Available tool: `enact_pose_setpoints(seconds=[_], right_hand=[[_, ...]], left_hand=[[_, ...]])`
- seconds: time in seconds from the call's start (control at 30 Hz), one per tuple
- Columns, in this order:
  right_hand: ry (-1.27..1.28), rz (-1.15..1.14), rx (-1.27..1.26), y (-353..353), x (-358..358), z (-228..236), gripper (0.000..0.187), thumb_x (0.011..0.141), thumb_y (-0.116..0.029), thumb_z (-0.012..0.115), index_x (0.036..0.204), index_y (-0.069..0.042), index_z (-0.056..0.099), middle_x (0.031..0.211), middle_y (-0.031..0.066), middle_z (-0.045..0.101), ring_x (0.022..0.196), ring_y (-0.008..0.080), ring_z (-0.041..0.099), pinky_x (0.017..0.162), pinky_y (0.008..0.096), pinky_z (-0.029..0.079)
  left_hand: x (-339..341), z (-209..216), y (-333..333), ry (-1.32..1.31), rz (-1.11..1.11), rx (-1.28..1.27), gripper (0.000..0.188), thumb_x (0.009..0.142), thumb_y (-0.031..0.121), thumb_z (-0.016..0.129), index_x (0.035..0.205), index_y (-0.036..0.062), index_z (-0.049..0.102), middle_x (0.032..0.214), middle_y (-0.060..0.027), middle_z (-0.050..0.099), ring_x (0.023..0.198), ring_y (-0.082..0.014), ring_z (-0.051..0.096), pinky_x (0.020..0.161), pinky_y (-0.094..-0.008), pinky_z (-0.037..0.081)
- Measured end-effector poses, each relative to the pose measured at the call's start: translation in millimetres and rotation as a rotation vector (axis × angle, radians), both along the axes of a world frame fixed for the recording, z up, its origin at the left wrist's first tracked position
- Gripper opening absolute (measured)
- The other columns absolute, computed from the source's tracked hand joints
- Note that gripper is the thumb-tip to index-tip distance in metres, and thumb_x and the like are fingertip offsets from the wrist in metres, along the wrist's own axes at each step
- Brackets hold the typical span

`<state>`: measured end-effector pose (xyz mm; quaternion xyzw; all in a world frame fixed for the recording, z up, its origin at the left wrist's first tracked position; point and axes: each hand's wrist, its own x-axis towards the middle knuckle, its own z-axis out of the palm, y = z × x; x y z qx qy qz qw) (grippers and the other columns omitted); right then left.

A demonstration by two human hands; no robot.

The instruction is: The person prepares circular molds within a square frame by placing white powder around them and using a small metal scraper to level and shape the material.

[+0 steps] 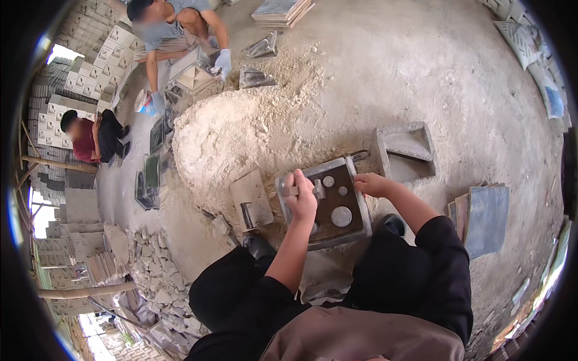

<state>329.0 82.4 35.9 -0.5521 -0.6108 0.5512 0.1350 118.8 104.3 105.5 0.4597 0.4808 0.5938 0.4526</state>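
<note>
In front of my knees lies a square grey metal mold, tilted slightly, with a dark brown inner face carrying several pale round discs. Over its left part, my left hand is closed around a short grey bar-like tool; a grey end shows on the other side of the fist. The tool's exact kind is partly hidden by my fingers. My right hand grips the mold's right rim near the upper corner. A wire loop sticks out beyond that corner.
A pale powder heap lies beyond the mold. Left of it stand a flat board with a handle and rubble. To the right are an angular tray and stacked plates. A gloved co-worker crouches far left; another person sits behind.
</note>
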Motion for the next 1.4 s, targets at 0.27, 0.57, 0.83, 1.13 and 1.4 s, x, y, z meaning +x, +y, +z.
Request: enact_pose_setpoints(seconds=[0.27,0.57,0.83,1.13,1.4], right_hand=[[0.125,-0.009,-0.125,4.6,3.3,-9.5,0.022,0.078,-0.02,0.046,0.076,0.0,0.055,0.07,0.0087,0.059,0.062,0.0174,0.059,0.061,0.0306,0.045],[0.22,-0.022,-0.117,6.7,6.2,-8.5,0.023,0.077,-0.02,0.045,0.074,0.0,0.056,0.066,0.0086,0.059,0.061,0.0173,0.059,0.06,0.0303,0.045],[0.235,-0.042,-0.106,-0.9,7.1,-21.9,0.023,0.078,-0.02,0.044,0.074,-0.001,0.056,0.064,0.0092,0.059,0.06,0.0183,0.058,0.061,0.0314,0.045],[0.276,-0.037,-0.139,0.4,11.3,-17.2,0.02,0.079,-0.017,0.043,0.077,0.0,0.054,0.072,0.0102,0.059,0.065,0.0183,0.058,0.061,0.0301,0.047],[0.384,-0.092,-0.151,-6.0,8.4,-23.8,0.022,0.085,-0.018,0.042,0.081,0.0,0.053,0.075,0.0069,0.054,0.068,0.0165,0.054,0.06,0.0283,0.047]], left_hand=[[-0.3,5.4,-8.8,-0.178,0.066,-0.035,0.034,0.092,0.013,0.041,0.059,0.0092,0.032,0.046,0.0001,0.035,0.038,-0.0086,0.032,0.04,-0.0257,0.03],[-1.3,2.5,-26.3,-0.137,-0.125,-0.066,0.032,0.09,0.011,0.042,0.061,0.0085,0.03,0.048,-0.0002,0.037,0.043,-0.0077,0.032,0.042,-0.0248,0.027],[19.7,0.5,-26.2,0.064,-0.212,0.01,0.03,0.086,0.007,0.045,0.058,0.0059,0.035,0.049,-0.0009,0.04,0.042,-0.0077,0.035,0.04,-0.0228,0.027],[18.9,2.7,-20.5,0.112,-0.151,-0.035,0.036,0.085,0.009,0.047,0.053,0.0049,0.033,0.044,-0.0032,0.041,0.039,-0.0108,0.038,0.039,-0.0268,0.029],[16.0,15.0,-39.9,0.308,-0.119,0.023,0.032,0.083,0.006,0.05,0.055,0.0044,0.035,0.046,0.0011,0.04,0.041,-0.0082,0.035,0.039,-0.0265,0.027]])
